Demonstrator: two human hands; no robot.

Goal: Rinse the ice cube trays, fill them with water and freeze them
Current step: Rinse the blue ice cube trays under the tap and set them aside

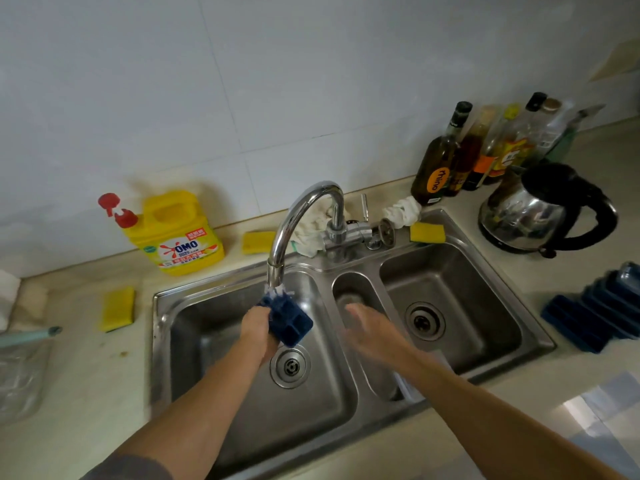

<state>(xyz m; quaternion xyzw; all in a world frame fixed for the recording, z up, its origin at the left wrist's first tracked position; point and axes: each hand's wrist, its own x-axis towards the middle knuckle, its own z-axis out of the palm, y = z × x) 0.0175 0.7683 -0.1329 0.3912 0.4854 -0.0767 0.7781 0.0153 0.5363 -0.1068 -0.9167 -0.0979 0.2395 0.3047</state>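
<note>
My left hand (258, 332) grips a dark blue ice cube tray (290, 318) over the left sink basin (194, 341). The tray is tilted, its top end right under the spout of the chrome tap (294, 216), where water splashes onto it. My right hand (369, 332) is blurred, with fingers spread, and hovers over the small middle basin (353, 292) holding nothing. A stack of several more dark blue trays (599, 313) lies on the counter to the right of the sink.
A yellow detergent jug (176, 233) and yellow sponges (117, 308) sit left of the sink. Bottles (440, 161) and a steel kettle (540, 209) stand at the back right. A rag (403, 211) and another sponge (427, 232) lie behind the right basin (485, 271).
</note>
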